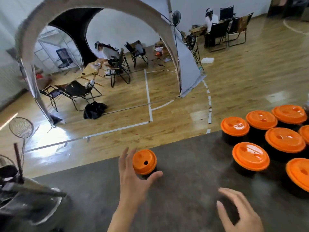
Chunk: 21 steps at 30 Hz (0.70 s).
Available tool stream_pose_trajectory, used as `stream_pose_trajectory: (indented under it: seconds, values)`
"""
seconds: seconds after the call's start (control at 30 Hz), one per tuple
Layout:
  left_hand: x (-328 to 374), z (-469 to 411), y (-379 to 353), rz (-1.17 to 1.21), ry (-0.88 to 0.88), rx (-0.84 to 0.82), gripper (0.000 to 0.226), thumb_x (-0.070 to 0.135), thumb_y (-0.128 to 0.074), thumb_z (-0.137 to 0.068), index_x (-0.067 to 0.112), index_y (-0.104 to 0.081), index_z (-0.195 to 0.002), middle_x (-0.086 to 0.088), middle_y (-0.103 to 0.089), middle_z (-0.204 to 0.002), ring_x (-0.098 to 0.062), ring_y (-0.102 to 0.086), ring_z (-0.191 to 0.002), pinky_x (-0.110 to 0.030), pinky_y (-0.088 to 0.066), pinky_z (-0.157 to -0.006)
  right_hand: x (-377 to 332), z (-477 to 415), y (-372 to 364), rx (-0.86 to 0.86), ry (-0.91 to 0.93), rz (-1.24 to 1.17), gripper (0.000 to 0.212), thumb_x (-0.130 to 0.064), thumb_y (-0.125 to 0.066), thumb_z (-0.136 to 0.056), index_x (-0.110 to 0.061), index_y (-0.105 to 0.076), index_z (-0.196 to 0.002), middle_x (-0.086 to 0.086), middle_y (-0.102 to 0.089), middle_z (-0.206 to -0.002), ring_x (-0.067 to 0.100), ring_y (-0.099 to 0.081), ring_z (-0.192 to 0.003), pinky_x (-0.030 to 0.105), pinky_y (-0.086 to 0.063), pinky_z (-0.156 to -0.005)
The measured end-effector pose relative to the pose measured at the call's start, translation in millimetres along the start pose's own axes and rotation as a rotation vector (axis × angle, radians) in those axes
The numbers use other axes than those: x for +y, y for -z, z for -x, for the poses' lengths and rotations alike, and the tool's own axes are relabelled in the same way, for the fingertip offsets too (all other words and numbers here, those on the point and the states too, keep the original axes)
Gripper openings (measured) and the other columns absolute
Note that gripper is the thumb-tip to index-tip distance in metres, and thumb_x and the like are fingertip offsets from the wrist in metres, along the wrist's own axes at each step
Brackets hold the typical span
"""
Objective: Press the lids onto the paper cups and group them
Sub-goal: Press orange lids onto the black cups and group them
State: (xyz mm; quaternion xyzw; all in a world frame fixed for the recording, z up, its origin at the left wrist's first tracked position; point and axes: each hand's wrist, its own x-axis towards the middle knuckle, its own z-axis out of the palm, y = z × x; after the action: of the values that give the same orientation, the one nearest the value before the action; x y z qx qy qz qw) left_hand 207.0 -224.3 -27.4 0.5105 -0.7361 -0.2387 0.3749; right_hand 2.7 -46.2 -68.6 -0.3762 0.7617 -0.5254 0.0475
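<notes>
A single dark paper cup with an orange lid (144,162) stands on the grey table (184,164), near its far edge. My left hand (133,178) is spread around this cup, with the fingers at its left and the thumb low at its right front; the grip does not look closed. My right hand (237,213) hovers over the table at the lower right with its fingers apart and nothing in it. Several more dark cups with orange lids (250,156) stand grouped at the right side of the table.
A wire skimmer (21,127) and dark metal equipment (25,198) sit at the table's left end. Beyond the far edge is a wooden floor with a grey tent (189,67), folding chairs (78,91) and seated people (107,54).
</notes>
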Motion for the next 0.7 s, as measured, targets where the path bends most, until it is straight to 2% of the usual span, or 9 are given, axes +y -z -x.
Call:
stream_pose_trajectory:
  seconds: [0.07, 0.13, 0.2, 0.27, 0.37, 0.43, 0.53, 0.6, 0.7]
  values:
    - [-12, -4, -1, 0.083, 0.007, -0.093, 0.089, 0.038, -0.096, -0.063, 0.045, -0.045, -0.136, 0.009, -0.044, -0.146, 0.000, -0.044, -0.133, -0.043, -0.042, -0.115, -10, 6, -13, -0.085, 0.114, -0.020, 0.014, -0.026, -0.068, -0.083, -0.022, -0.075, -0.095, -0.012, -0.072, -0.099, 0.000, -0.062, -0.092, -0.001, -0.039, -0.085]
    - [-13, 4, -7, 0.174, -0.003, -0.094, 0.083, 0.034, -0.098, -0.065, 0.041, -0.053, -0.133, 0.010, -0.056, -0.133, -0.008, -0.057, -0.123, -0.034, -0.053, -0.101, -17, 8, -26, -0.250, 0.069, -0.072, 0.026, -0.006, -0.081, -0.086, -0.025, -0.074, -0.102, -0.010, -0.075, -0.105, -0.003, -0.066, -0.097, -0.001, -0.042, -0.086]
    - [0, 19, -13, 0.359, 0.020, -0.164, 0.081, 0.047, -0.097, -0.063, 0.042, -0.057, -0.133, 0.014, -0.065, -0.126, -0.009, -0.065, -0.115, -0.022, -0.056, -0.087, -31, 6, -35, -0.489, -0.218, -0.357, 0.035, -0.007, -0.075, -0.093, -0.028, -0.065, -0.120, -0.009, -0.072, -0.121, -0.002, -0.069, -0.106, 0.011, -0.050, -0.092]
    - [16, 34, -23, 0.499, 0.017, -0.215, 0.083, 0.052, -0.096, -0.064, 0.037, -0.057, -0.135, 0.012, -0.068, -0.124, -0.011, -0.068, -0.111, -0.019, -0.056, -0.083, -47, 2, -42, -0.604, -0.578, -0.757, 0.028, -0.019, -0.057, -0.104, -0.020, -0.060, -0.131, 0.003, -0.073, -0.125, 0.014, -0.073, -0.111, 0.035, -0.055, -0.098]
    - [37, 45, -31, 0.583, 0.035, -0.220, 0.077, 0.054, -0.094, -0.063, 0.041, -0.058, -0.130, 0.014, -0.069, -0.120, -0.009, -0.069, -0.109, -0.019, -0.055, -0.085, -59, -5, -37, -0.545, -0.778, -1.069, 0.047, -0.037, -0.055, -0.096, -0.008, -0.061, -0.132, 0.024, -0.073, -0.122, 0.042, -0.069, -0.109, 0.049, -0.053, -0.092]
    - [40, 48, -31, 0.546, 0.027, -0.243, 0.075, 0.048, -0.093, -0.062, 0.044, -0.055, -0.127, 0.018, -0.069, -0.122, -0.007, -0.068, -0.113, -0.019, -0.054, -0.089, -59, -6, -25, -0.394, -0.689, -0.998, 0.050, -0.037, -0.069, -0.085, -0.014, -0.064, -0.129, 0.019, -0.073, -0.123, 0.036, -0.071, -0.109, 0.046, -0.057, -0.091]
    - [36, 54, -32, 0.498, -0.042, -0.337, 0.091, 0.040, -0.094, -0.067, 0.035, -0.040, -0.141, 0.020, -0.062, -0.130, -0.008, -0.063, -0.123, -0.023, -0.054, -0.096, -51, -9, -1, -0.211, -0.296, -0.544, 0.063, -0.043, -0.085, -0.076, -0.039, -0.061, -0.135, -0.013, -0.066, -0.127, 0.008, -0.066, -0.118, 0.031, -0.052, -0.102]
    - [37, 61, -35, 0.448, -0.089, -0.429, 0.095, 0.039, -0.096, -0.069, 0.037, -0.041, -0.147, 0.017, -0.059, -0.132, -0.009, -0.061, -0.126, -0.023, -0.053, -0.098, -48, -12, 10, -0.220, -0.018, -0.240, 0.071, -0.053, -0.083, -0.080, -0.047, -0.052, -0.144, -0.026, -0.053, -0.120, 0.002, -0.058, -0.120, 0.016, -0.044, -0.100]
    - [42, 72, -45, 0.442, -0.096, -0.457, 0.075, 0.038, -0.093, -0.069, 0.051, -0.053, -0.131, 0.010, -0.062, -0.131, -0.013, -0.065, -0.120, -0.025, -0.056, -0.092, -54, -9, 13, -0.310, 0.209, 0.094, 0.078, -0.056, -0.072, -0.083, -0.048, -0.037, -0.153, -0.019, -0.041, -0.120, 0.004, -0.046, -0.121, 0.013, -0.039, -0.100]
